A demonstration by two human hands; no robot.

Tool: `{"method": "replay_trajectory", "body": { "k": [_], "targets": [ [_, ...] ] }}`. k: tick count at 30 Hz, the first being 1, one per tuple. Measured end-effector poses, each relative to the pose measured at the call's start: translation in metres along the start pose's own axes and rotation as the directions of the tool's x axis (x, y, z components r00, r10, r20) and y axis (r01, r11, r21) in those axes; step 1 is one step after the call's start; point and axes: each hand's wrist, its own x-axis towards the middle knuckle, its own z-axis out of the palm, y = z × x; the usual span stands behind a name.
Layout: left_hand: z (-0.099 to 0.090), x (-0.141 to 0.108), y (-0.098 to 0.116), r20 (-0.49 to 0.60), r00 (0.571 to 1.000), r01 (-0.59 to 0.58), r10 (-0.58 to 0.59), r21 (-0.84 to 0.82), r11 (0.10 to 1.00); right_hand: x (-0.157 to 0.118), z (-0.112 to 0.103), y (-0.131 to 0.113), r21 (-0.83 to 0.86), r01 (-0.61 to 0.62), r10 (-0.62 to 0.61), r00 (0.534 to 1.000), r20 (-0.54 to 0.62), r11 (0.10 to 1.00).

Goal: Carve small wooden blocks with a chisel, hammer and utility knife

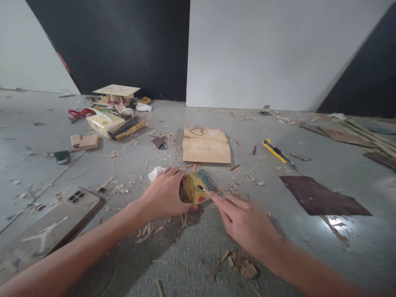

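A small painted piece [195, 180], coloured yellow and blue-green with a red spot, is held low over the middle of the grey worktop [139, 264], toward the near edge. Its left part is covered by the left hand [167, 192], whose grip is clamped on it, the fingers laid along the far side and the thumb along the near side. A slim tool [205, 190] is pinched in the closed grip of the right hand [247, 220], and its dark tip is brought to the painted face; whether the surface is touched cannot be told. A crumpled white tissue [154, 173] is partly hidden behind the left hand. Just beyond the piece, toward the far edge, a pale wooden sheet [206, 146] marked with a heart outline is laid flat. To the right, a yellow cutter [275, 151] is set down at a slant, with a dark brown sheet [321, 196] placed nearer. Toward the near left corner, a phone [52, 235] is laid with its cameras uppermost. Near the far left corner, a yellow box [105, 123] and two wooden blocks [88, 142] are grouped. Wood chips [244, 264] are heaped near the right forearm.
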Motion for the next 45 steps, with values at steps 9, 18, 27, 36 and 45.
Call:
{"method": "replay_trajectory", "body": {
  "k": [9,18,27,36,45],
  "targets": [
    [0.000,-0.001,0.004,0.010,0.999,0.037,-0.038,0.044,0.998,0.011,0.000,0.002,0.205,-0.102,0.098,0.995,0.030,0.974],
    [0.003,-0.001,0.002,0.002,1.000,0.006,-0.006,0.011,1.000,0.014,0.005,0.007,0.277,-0.068,0.073,0.997,-0.005,0.959],
    [-0.005,-0.002,-0.005,0.060,0.998,0.007,-0.002,-0.092,0.996,0.010,-0.013,0.017,0.362,-0.111,0.139,0.989,-0.052,0.926],
    [-0.023,0.002,-0.006,0.124,0.991,-0.002,0.053,-0.380,0.925,0.005,-0.023,0.022,0.370,-0.069,0.155,0.966,-0.209,0.927],
    [-0.032,0.006,-0.009,-0.098,0.994,-0.071,0.044,-0.295,0.953,0.004,-0.024,0.018,0.392,-0.007,0.091,0.977,-0.195,0.920]
  ]
}}
